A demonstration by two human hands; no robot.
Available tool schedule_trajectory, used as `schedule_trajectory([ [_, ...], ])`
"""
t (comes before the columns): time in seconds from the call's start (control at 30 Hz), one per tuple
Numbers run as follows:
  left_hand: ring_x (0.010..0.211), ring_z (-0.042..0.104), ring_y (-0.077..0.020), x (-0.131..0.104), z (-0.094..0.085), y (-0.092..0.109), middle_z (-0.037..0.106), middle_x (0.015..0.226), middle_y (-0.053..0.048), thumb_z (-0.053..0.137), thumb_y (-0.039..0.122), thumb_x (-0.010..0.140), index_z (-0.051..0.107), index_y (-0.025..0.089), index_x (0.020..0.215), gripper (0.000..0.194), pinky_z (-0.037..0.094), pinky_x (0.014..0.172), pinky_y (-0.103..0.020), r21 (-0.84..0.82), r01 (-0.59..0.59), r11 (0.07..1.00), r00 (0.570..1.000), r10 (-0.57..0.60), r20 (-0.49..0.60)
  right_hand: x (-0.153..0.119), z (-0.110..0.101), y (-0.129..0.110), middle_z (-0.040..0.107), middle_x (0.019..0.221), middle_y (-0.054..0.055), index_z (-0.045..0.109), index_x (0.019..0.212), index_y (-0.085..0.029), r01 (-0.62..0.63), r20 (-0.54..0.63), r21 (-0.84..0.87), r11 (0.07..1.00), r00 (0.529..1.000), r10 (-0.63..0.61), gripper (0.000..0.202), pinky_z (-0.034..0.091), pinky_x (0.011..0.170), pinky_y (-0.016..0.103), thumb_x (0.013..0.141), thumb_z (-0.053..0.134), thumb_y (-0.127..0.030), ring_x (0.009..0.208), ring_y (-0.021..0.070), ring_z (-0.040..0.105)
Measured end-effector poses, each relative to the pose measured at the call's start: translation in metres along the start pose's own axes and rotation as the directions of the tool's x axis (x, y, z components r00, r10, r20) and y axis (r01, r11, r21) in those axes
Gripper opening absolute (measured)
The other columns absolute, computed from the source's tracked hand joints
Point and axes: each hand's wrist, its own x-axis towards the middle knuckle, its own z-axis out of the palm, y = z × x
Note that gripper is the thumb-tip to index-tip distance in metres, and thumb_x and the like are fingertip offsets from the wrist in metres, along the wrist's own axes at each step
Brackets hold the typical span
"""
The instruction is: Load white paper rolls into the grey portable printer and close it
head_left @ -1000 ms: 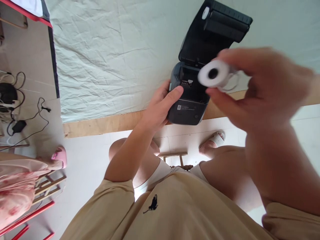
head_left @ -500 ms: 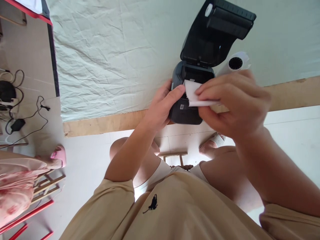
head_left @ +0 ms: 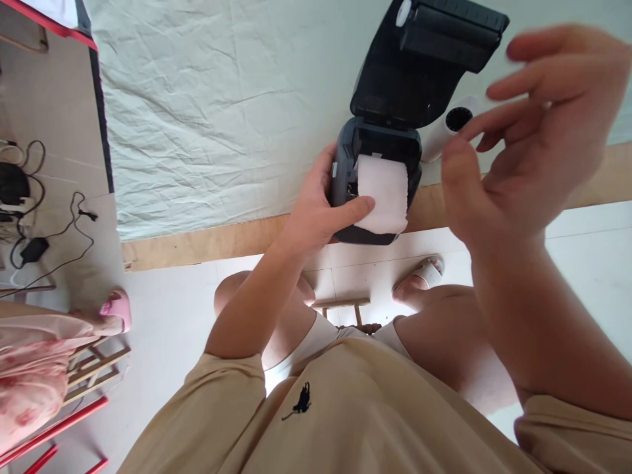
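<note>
A dark label printer (head_left: 348, 141) lies at the table's front edge with its lid (head_left: 399, 72) swung up and back. My left hand (head_left: 323, 207) wraps around the printer's left side, and its thumb presses on a piece of white paper (head_left: 385, 191) lying over the printer's inside. My right hand (head_left: 538, 125) is raised to the right of the printer, fingers spread and holding nothing. Behind its fingertips a white paper roll (head_left: 439, 135) with a dark core rests on the table, partly hidden by the hand.
A pale green cloth (head_left: 222, 118) covers the table, with a bare wooden edge (head_left: 207, 247) along the front. Black cables and an adapter (head_left: 34, 250) lie at the left. Another person's foot in a pink slipper (head_left: 117, 309) shows beside a wooden stool (head_left: 93, 375).
My right hand has let go of the paper and moved up and right, its fingers opening. The paper now lies flat over the printer, and my left thumb has shifted onto it.
</note>
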Motion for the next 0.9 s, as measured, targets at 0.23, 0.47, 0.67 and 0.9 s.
schedule_trajectory([
  [0.23,0.094,0.066,-0.0171,-0.004,0.006,0.008,0.063,0.102,-0.001,0.079,0.033,0.069,0.056,0.027,0.115,0.052,0.055,0.077,-0.027,0.046,0.008,0.999,0.998,-0.005,-0.066,0.000,-0.004,-0.007,0.052,0.119,0.001,0.052,0.122,-0.037,-0.143,0.062,0.100,0.985,0.989,0.138,0.034,0.045,0.068,0.028,0.090,0.055,-0.028,0.103,0.0170,0.061],
  [0.47,0.099,0.067,-0.0253,-0.001,0.010,0.012,0.066,0.107,-0.003,0.091,0.039,0.052,0.053,0.025,0.113,0.074,0.055,0.074,-0.031,-0.047,0.074,0.996,0.994,-0.078,-0.073,-0.018,0.017,0.000,0.037,0.061,-0.004,0.041,0.076,-0.021,-0.239,0.101,0.171,0.956,0.969,0.225,0.031,0.027,0.046,0.025,0.078,0.069,-0.034,0.050,0.0060,0.034],
  [0.67,0.083,0.066,-0.0192,-0.006,0.016,0.013,0.065,0.101,-0.003,0.070,0.055,0.075,0.052,0.029,0.108,0.046,0.052,0.058,-0.029,-0.091,0.082,0.992,0.991,-0.091,-0.096,-0.029,0.025,0.015,0.037,0.059,-0.006,0.034,0.076,-0.022,-0.512,0.296,0.296,0.806,0.852,0.432,0.052,0.030,0.043,0.026,0.074,0.073,-0.057,0.047,0.0055,0.031],
  [0.9,0.079,0.065,-0.0169,-0.011,0.019,0.032,0.060,0.092,-0.002,0.062,0.050,0.086,0.053,0.027,0.105,0.031,0.052,0.060,-0.029,-0.058,0.212,0.975,0.975,-0.215,-0.050,-0.024,0.027,0.022,0.039,0.058,-0.005,0.034,0.075,-0.022,-0.499,0.347,0.293,0.815,0.850,0.396,0.054,0.034,0.047,0.026,0.073,0.075,-0.056,0.051,0.0065,0.033],
])
